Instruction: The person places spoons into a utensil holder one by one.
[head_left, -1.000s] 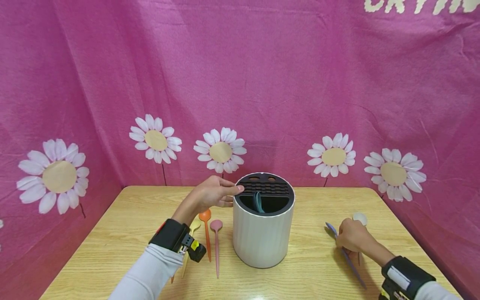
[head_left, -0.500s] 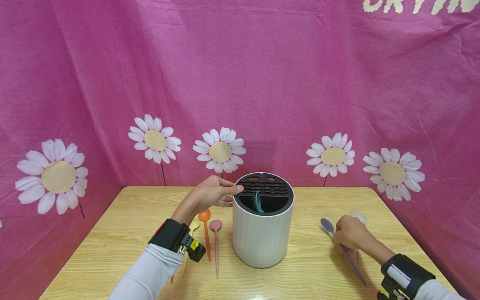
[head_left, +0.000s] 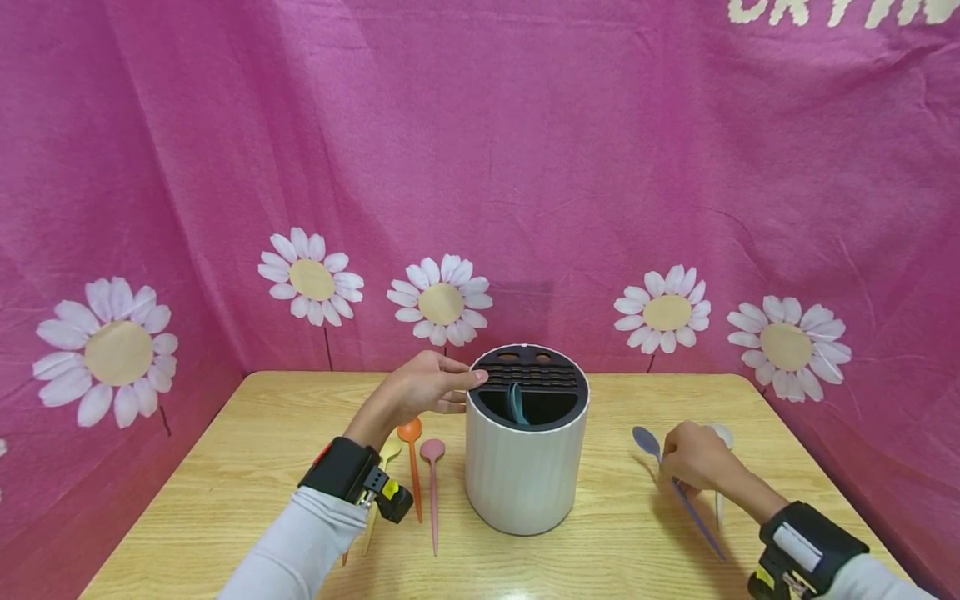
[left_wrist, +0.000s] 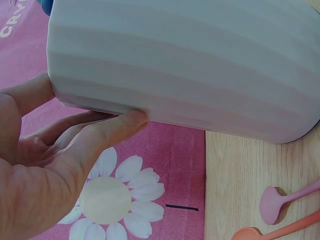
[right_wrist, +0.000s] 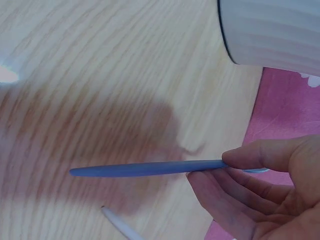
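Observation:
A white ribbed cylindrical utensil holder (head_left: pixel 525 483) with a black divided lid stands mid-table; a teal utensil (head_left: pixel 515 403) sticks up in its front compartment. My left hand (head_left: pixel 427 387) rests against its left side near the rim, the fingers fairly straight, as the left wrist view (left_wrist: pixel 65 155) also shows. At the right, my right hand (head_left: pixel 697 457) pinches a blue-purple spoon (head_left: pixel 697 518) by its handle between thumb and fingers, bowl pointing away. In the right wrist view the spoon handle (right_wrist: pixel 145 169) is held over the wood. A whitish spoon (head_left: pixel 722 434) lies partly hidden behind this hand.
Left of the holder lie a pink spoon (head_left: pixel 432 500), an orange spoon (head_left: pixel 413 467) and a yellow spoon (head_left: pixel 390 450), partly covered by the left forearm. An orange-brown tip (head_left: pixel 345 557) shows nearby. A pink daisy-print cloth (head_left: pixel 525 167) hangs behind the wooden table (head_left: pixel 615 550).
My right hand has shifted slightly left with the blue-purple spoon, whose bowl has turned to show its face. More of the whitish spoon shows. The left hand and the holder stay put.

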